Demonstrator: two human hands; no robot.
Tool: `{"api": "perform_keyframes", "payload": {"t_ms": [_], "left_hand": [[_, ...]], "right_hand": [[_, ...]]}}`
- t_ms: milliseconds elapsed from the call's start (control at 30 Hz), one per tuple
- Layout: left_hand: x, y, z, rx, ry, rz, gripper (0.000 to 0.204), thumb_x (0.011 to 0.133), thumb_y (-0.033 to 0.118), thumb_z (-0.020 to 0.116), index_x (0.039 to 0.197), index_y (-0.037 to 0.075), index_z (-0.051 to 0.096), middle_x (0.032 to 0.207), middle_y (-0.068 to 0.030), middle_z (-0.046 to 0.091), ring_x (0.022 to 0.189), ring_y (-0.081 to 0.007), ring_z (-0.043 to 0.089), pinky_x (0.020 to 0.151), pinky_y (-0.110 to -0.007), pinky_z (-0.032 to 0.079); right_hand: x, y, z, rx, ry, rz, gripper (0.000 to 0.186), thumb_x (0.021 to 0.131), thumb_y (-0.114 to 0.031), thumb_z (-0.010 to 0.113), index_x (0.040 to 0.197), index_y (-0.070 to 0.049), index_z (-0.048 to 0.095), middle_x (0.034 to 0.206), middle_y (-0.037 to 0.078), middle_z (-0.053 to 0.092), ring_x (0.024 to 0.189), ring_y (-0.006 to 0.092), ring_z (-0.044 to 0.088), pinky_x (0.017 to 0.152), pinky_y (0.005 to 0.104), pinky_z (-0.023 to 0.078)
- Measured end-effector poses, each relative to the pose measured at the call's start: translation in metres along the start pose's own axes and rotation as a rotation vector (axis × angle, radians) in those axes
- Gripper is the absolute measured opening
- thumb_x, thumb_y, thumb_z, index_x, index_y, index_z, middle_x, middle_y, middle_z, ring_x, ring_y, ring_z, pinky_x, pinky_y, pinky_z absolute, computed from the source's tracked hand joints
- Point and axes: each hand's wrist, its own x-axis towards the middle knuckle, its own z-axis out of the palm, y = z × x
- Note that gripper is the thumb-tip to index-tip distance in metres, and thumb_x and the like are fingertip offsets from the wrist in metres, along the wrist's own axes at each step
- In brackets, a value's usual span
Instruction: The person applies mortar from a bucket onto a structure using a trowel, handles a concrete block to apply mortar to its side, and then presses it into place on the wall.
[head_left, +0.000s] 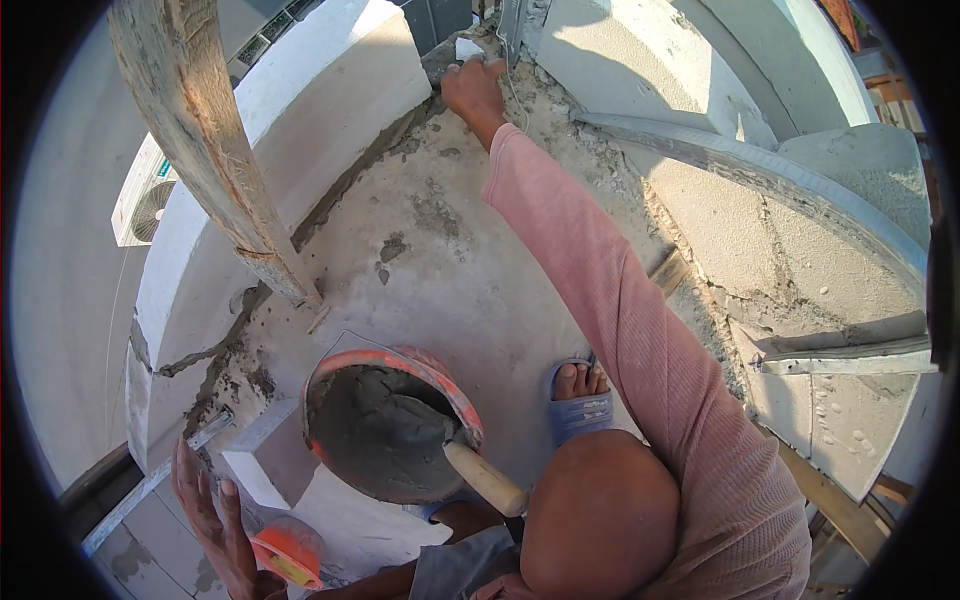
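Note:
My right hand (474,92) reaches to the far corner of the rough concrete floor. Its fingers and thumb are closed about a small white block piece (467,48), partly hidden by the hand. Down at the lower left, my left hand (215,525) is raised with its fingers apart, holding nothing. Beside it lies an orange and yellow object (288,553) whose kind I cannot make out. An orange-red bucket (466,402) of wet grey mortar (365,430) stands before me. A trowel (485,480) rests in the mortar, its wooden handle leaning over the rim toward my knee.
A rough wooden post (195,120) slants down onto the floor left of centre. White block walls (330,150) run along the left, and mortared blocks (800,240) line the right. A long metal strip (760,155) lies across the right wall. Loose white blocks (265,455) sit beside the bucket.

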Motion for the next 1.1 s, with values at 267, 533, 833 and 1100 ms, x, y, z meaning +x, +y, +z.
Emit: {"api": "perform_keyframes", "payload": {"t_ms": [267,533,833,1100], "left_hand": [[-0.002,-0.013,0.006,-0.069,0.003,-0.024,0.075,0.102,0.04,0.062,0.163,0.006,0.033,0.168,-0.0173,0.031,0.158,-0.0325,0.025,0.128,-0.051,0.018],[-0.006,0.01,0.013,-0.145,0.089,0.09,0.079,0.099,0.047,0.062,0.161,0.006,0.037,0.165,-0.0174,0.036,0.156,-0.0326,0.029,0.13,-0.051,0.018],[-0.014,0.009,0.001,0.086,0.036,0.304,0.07,0.106,0.045,0.049,0.161,0.004,0.035,0.163,-0.0216,0.037,0.153,-0.0369,0.034,0.125,-0.054,0.026],[0.006,-0.046,-0.01,0.428,-0.066,0.727,0.069,0.108,0.056,0.04,0.161,0.012,0.036,0.156,-0.0292,0.045,0.146,-0.0487,0.043,0.115,-0.065,0.038]], "right_hand": [[-0.097,0.035,-0.026,0.288,0.059,-0.338,0.052,0.104,-0.027,0.056,0.144,0.005,0.05,0.128,0.029,0.048,0.101,0.0418,0.065,0.092,0.05,0.051],[-0.259,0.116,-0.171,0.133,-0.171,-0.338,0.02,0.101,-0.018,0.065,0.109,-0.001,0.072,0.098,0.018,0.069,0.086,0.035,0.068,0.078,0.0411,0.053],[-0.412,0.201,-0.318,-0.264,-0.152,0.172,0.029,0.102,-0.027,0.066,0.096,0.0,0.07,0.089,0.019,0.07,0.082,0.0374,0.069,0.074,0.0452,0.053],[-0.522,0.33,-0.437,-0.409,0.361,0.737,0.024,0.099,-0.025,0.066,0.107,-0.003,0.072,0.095,0.018,0.075,0.086,0.033,0.072,0.081,0.0423,0.056]]}}
